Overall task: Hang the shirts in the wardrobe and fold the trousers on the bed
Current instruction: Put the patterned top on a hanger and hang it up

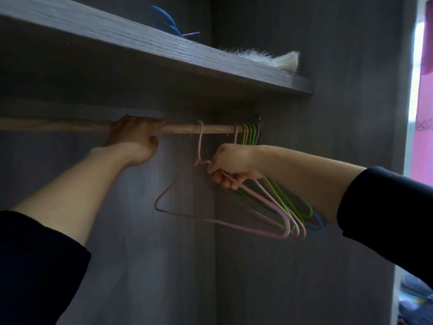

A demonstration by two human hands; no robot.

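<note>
- Head view: left hand point(134, 137) curled over the rail point(215, 129) inside the wardrobe point(164, 254), gripping it.
- Right hand point(230, 166) closed round the upper wire of a pink hanger point(199, 146), whose hook sits over the rail, between the two hands.
- Other hangers point(249, 134), pink, green and blue, bunched at the rail's right end, behind the right hand.
- Shelf point(164, 52) above the rail.

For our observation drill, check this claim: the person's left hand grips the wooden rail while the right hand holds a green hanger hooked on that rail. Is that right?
One detail is wrong: the right hand holds a pink hanger, not a green one. The head view shows the green hangers bunched at the rail's right end. The left hand does grip the wooden rail.
</note>
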